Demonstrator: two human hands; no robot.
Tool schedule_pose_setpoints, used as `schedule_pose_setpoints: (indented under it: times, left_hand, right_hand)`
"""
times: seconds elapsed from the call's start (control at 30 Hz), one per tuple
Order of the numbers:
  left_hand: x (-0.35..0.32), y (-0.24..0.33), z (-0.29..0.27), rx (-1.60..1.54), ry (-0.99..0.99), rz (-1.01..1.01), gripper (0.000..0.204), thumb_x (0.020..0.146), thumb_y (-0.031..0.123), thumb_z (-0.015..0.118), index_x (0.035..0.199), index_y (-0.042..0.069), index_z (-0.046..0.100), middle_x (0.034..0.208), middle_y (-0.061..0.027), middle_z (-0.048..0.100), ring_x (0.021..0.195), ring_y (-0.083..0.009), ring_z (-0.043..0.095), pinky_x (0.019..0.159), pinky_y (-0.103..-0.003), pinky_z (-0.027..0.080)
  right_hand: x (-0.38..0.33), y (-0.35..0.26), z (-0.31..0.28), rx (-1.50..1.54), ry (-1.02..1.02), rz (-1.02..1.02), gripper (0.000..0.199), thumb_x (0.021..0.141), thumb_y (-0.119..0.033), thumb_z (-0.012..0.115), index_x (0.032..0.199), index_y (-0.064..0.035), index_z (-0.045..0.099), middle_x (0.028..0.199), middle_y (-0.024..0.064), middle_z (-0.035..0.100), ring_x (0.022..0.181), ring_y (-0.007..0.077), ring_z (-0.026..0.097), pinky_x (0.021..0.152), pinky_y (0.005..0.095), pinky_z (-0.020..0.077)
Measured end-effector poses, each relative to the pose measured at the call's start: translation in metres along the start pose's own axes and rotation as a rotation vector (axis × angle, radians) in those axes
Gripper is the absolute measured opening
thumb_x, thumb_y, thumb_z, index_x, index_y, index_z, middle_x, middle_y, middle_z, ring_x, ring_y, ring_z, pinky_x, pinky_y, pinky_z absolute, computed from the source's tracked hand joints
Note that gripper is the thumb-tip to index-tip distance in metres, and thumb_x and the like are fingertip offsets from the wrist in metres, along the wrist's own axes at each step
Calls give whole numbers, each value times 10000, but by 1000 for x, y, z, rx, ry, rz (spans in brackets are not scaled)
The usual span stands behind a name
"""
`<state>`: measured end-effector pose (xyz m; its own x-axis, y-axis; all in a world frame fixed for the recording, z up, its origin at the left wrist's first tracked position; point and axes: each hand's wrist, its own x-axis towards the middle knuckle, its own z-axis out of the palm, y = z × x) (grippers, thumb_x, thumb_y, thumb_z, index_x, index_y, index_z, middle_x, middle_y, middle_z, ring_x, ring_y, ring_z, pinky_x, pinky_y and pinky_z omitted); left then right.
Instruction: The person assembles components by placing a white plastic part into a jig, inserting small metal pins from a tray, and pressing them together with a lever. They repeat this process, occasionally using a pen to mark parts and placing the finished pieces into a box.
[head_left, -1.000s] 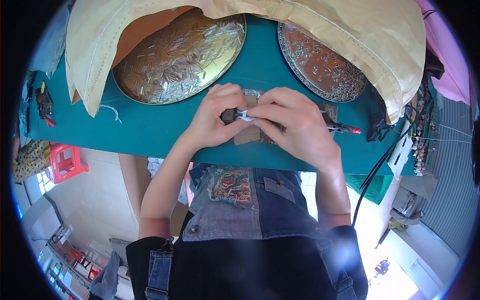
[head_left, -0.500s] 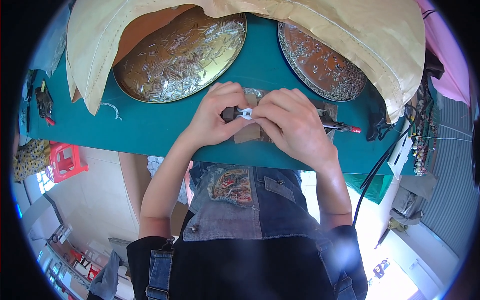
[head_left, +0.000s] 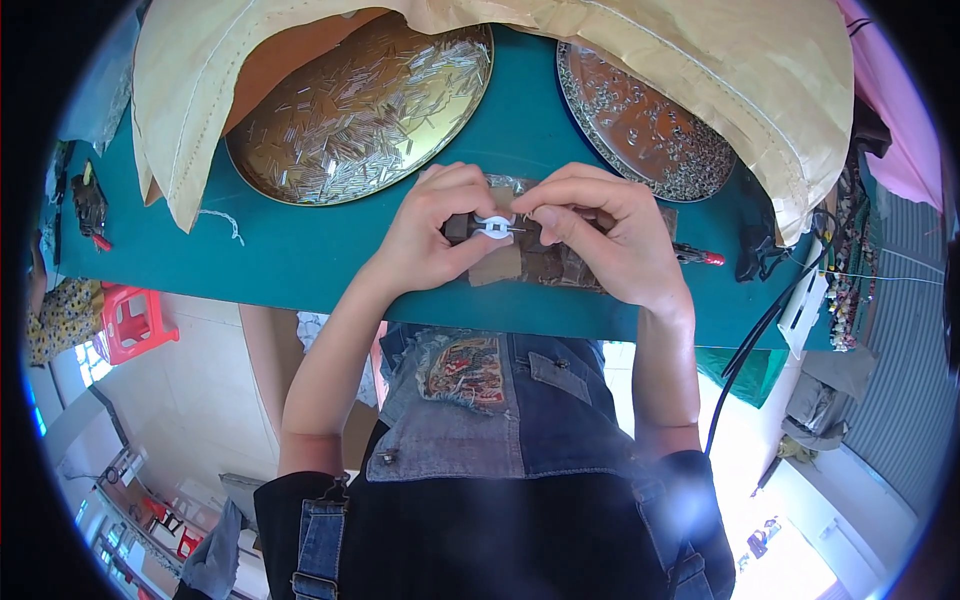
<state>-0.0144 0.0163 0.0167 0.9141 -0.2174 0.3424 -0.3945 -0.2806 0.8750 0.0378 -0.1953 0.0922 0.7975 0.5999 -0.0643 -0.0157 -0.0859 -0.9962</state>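
Observation:
My left hand (head_left: pixel 425 235) pinches a small white notched piece (head_left: pixel 494 227) between thumb and forefinger. Against my left palm sits a dark block (head_left: pixel 457 229), mostly covered by the fingers. A thin dark pin (head_left: pixel 517 231) juts from the white piece toward the right. Just beyond its tip is my right hand (head_left: pixel 625 240), thumb and forefinger brought together. Whatever lies in that pinch is too small to make out. Below both hands lies a taped brown cardboard pad (head_left: pixel 497 267) on the green table (head_left: pixel 310 262). Behind the right wrist shows a red-tipped tool (head_left: pixel 700 256).
At the back left stands a gold round tray (head_left: pixel 268 194) with many clear thin rods. A second round tray (head_left: pixel 592 143) holds small shiny bits. Brown paper (head_left: pixel 805 130) arches over both. Black cables (head_left: pixel 748 345) hang off the table's right end, and a red stool (head_left: pixel 131 317) stands left.
My right hand has drawn back to the right from the white piece, uncovering the thin pin. My left hand keeps its place and its grip.

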Motion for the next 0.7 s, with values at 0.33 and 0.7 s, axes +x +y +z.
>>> schedule_pose_setpoints:
  times: [0.33, 0.7]
  left_hand:
    - [0, -1, 0, 17, 3, 13, 229, 729, 142, 799, 825, 62, 607, 796, -32, 526, 783, -238, 528, 790, -354, 385]
    - [-1, -2, 0, 13, -7, 24, 242, 718, 148, 795, 844, 59, 609, 816, -43, 527, 805, -245, 530, 795, -357, 387]
  right_hand:
    - [6, -11, 20, -612, -66, -168, 95, 864, -34, 673, 954, -41, 702, 877, 125, 696, 762, 334, 686, 676, 404, 549]
    - [2, -3, 28, -662, -16, -268, 65, 870, -37, 676, 934, -32, 669, 882, 124, 679, 791, 342, 678, 680, 422, 544]
